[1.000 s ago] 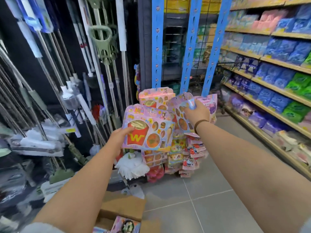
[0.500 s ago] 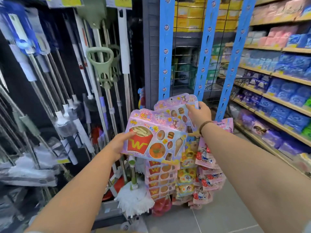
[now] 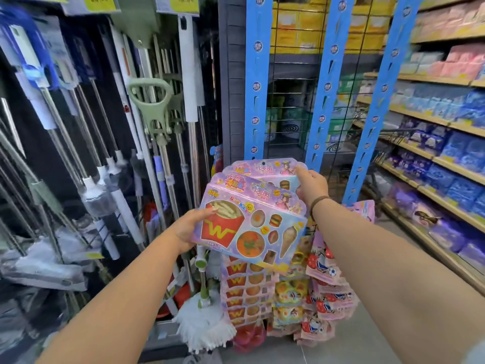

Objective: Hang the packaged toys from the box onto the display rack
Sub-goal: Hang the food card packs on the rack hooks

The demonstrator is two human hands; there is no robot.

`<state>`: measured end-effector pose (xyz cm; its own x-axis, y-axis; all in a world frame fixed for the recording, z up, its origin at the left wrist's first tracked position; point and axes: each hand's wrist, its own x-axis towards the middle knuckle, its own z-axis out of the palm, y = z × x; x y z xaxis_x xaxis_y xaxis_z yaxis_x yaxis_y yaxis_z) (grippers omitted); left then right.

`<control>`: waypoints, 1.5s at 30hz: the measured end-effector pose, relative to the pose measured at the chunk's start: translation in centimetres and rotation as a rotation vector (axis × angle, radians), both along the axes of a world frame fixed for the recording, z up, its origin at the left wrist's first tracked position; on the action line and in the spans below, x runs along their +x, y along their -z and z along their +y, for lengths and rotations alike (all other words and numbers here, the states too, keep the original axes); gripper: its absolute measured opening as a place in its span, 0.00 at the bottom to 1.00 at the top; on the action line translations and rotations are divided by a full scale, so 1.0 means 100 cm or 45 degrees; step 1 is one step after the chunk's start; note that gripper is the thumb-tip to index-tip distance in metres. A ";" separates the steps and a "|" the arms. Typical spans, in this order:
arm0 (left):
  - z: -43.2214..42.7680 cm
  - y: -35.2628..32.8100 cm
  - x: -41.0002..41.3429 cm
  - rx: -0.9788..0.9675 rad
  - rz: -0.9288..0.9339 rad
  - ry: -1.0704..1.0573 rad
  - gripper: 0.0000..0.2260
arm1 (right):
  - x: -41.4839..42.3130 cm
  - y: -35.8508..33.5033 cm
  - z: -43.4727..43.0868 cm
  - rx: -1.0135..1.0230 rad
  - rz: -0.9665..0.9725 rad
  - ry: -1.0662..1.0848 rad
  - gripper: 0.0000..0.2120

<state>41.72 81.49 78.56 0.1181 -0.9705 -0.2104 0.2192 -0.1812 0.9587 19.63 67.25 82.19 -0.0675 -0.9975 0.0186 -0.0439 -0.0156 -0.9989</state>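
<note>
My left hand [image 3: 193,225] grips the left edge of a small stack of packaged toys [image 3: 249,229], pink-purple cards showing fries and fast food. My right hand [image 3: 311,185] pinches the top right corner of another packaged toy [image 3: 265,168], lifted just behind the stack and close to the left blue hanging strip [image 3: 256,82] of the display rack. Below, several hung toy packs [image 3: 248,290] fill the rack's lower part, with strawberry packs [image 3: 325,279] beside them. The box is out of view.
Mops and brooms [image 3: 149,114] hang tightly on the left, a white mop head [image 3: 204,327] near the floor. Two more blue strips [image 3: 326,82] [image 3: 385,88] hang over a wire grid. Stocked shelves [image 3: 446,143] line the right aisle.
The view has tilted up and the box has dropped out of sight. Both hands have risen with the packs, and my right hand has lifted its pack higher toward the left blue strip.
</note>
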 end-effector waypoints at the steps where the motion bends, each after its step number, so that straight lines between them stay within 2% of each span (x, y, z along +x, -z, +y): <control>1: -0.001 0.001 -0.002 0.007 -0.002 -0.017 0.06 | 0.002 0.000 -0.001 0.012 0.039 -0.024 0.15; 4: 0.000 0.004 -0.005 0.026 -0.018 -0.052 0.10 | 0.008 0.004 -0.009 0.064 0.042 -0.084 0.18; 8: 0.001 0.008 -0.004 0.033 -0.020 -0.112 0.08 | 0.012 0.004 -0.020 0.089 0.077 -0.109 0.12; 10: 0.000 0.008 -0.003 0.019 -0.011 -0.126 0.05 | 0.014 0.001 -0.025 0.150 0.015 -0.113 0.13; 16: -0.004 0.007 0.001 -0.007 -0.007 -0.135 0.13 | 0.026 -0.006 -0.036 0.206 -0.045 -0.157 0.11; 20: -0.005 0.009 0.004 -0.013 -0.006 -0.136 0.13 | 0.034 -0.001 -0.047 0.302 -0.048 -0.139 0.14; 26: -0.010 0.012 0.006 0.002 -0.015 -0.137 0.14 | 0.030 0.000 -0.052 0.432 -0.265 -0.130 0.11; 33: -0.015 0.008 0.003 0.005 -0.022 -0.136 0.15 | 0.029 -0.006 -0.049 0.476 -0.251 -0.116 0.12; 35: -0.013 0.006 0.002 0.007 -0.023 -0.127 0.18 | 0.029 -0.006 -0.048 0.489 -0.281 -0.146 0.10; 39: -0.012 0.003 0.002 0.005 -0.019 -0.118 0.39 | 0.028 -0.008 -0.049 0.505 -0.269 -0.151 0.08; 41: -0.013 0.002 0.003 0.002 -0.011 -0.110 0.42 | 0.028 -0.011 -0.049 0.509 -0.210 -0.155 0.06; 42: -0.012 0.002 0.003 0.008 -0.011 -0.106 0.41 | 0.028 -0.012 -0.049 0.500 -0.160 -0.170 0.05; 45: -0.012 0.001 0.003 0.016 -0.008 -0.093 0.27 | 0.028 -0.012 -0.050 0.480 -0.066 -0.180 0.06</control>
<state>41.99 80.30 78.48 0.1900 -0.9565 -0.2214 0.2266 -0.1767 0.9578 22.44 62.20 83.39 0.0795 -0.9332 -0.3505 -0.0171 0.3503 -0.9365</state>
